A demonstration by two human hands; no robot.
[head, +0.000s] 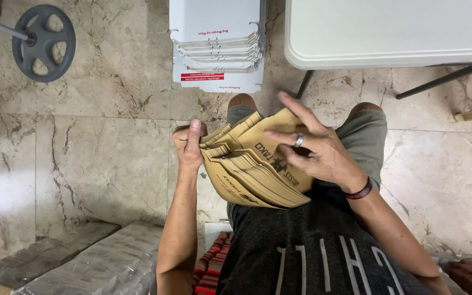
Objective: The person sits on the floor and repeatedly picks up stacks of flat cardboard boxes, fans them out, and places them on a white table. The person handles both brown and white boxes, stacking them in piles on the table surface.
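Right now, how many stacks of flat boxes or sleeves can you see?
2: brown stack on the lap, held by left hand and right hand; white stack on the floor ahead. Others may be hidden.

Bright, even indoor light. Glare patch on the marble floor at left edge. Soft shadows under the white table. Right hand slightly motion-blurred; rest sharp, mild wide-angle bending at edges.

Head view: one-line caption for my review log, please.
Seated person's left hand grips a fanned stack of flat brown cardboard sleeves while the right hand rests on top, above a marble floor.
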